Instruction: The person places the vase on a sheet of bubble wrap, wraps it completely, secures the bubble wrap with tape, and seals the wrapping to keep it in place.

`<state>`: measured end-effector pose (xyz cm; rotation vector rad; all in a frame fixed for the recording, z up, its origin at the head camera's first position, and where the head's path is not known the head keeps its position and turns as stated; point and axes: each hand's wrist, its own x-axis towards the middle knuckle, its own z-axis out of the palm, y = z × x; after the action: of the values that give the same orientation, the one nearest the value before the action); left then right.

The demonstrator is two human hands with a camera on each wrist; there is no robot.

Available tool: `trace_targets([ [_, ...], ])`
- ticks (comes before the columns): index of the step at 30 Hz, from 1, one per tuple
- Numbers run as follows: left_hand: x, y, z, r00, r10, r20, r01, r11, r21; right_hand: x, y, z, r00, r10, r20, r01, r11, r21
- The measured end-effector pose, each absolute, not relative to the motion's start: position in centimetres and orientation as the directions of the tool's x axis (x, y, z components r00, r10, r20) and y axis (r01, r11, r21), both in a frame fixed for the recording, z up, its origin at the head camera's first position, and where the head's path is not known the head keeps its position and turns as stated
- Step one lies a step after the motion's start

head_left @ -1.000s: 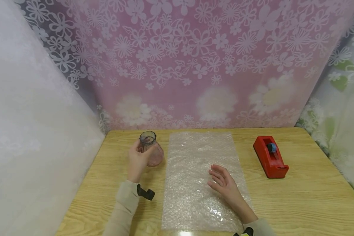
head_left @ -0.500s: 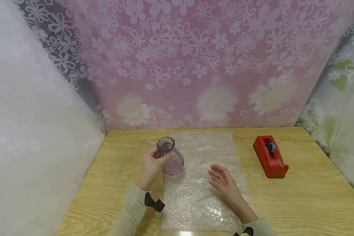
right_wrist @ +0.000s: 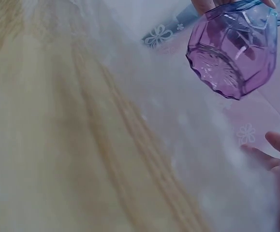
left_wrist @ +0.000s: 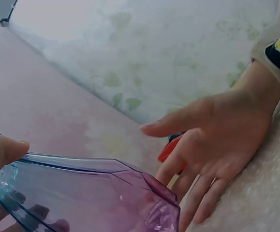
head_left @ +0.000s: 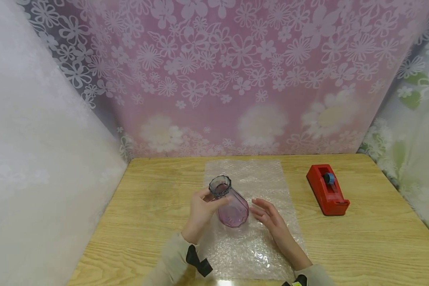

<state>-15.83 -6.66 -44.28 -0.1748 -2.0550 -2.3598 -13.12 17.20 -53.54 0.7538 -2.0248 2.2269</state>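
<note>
A faceted glass vase (head_left: 233, 211), blue-grey at its rim and pink-purple toward the base, tilts above the bubble wrap (head_left: 236, 258). My left hand (head_left: 201, 212) grips it by the neck, thumb on the near side and fingers behind. In the left wrist view the vase (left_wrist: 101, 188) lies almost sideways, and the fingers show through the glass. My right hand (head_left: 273, 222) is just right of the vase's base, palm toward it, fingers extended and slightly bent, holding nothing. From the right wrist view, the vase's base (right_wrist: 217, 72) faces that hand, with a gap between them.
A red tape dispenser (head_left: 329, 190) with a small blue roll stands on the right of the wooden table (head_left: 379, 246). A pink floral curtain (head_left: 236, 79) hangs behind the table's far edge, with pale cloth (head_left: 50, 159) at the left.
My left hand has carried the vase rightward and nearer, from over the bare table at the left to over the bubble wrap beside my right hand. The right hand has barely moved.
</note>
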Motion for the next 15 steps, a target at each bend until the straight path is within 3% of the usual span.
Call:
trace_targets([
  [9,-14.7,-4.4,-44.8,-0.994,0.071,0.087,0.072,-0.19,0.979,-12.9,17.4,-54.1,-0.885,-0.295,0.361,-0.339,-0.123,-0.933],
  [15,-13.9,-3.3,-45.3,-0.992,0.088,0.091,0.065,-0.27,0.961,-12.9,17.6,-54.5,-0.841,-0.354,0.409,-0.339,-0.244,-0.908],
])
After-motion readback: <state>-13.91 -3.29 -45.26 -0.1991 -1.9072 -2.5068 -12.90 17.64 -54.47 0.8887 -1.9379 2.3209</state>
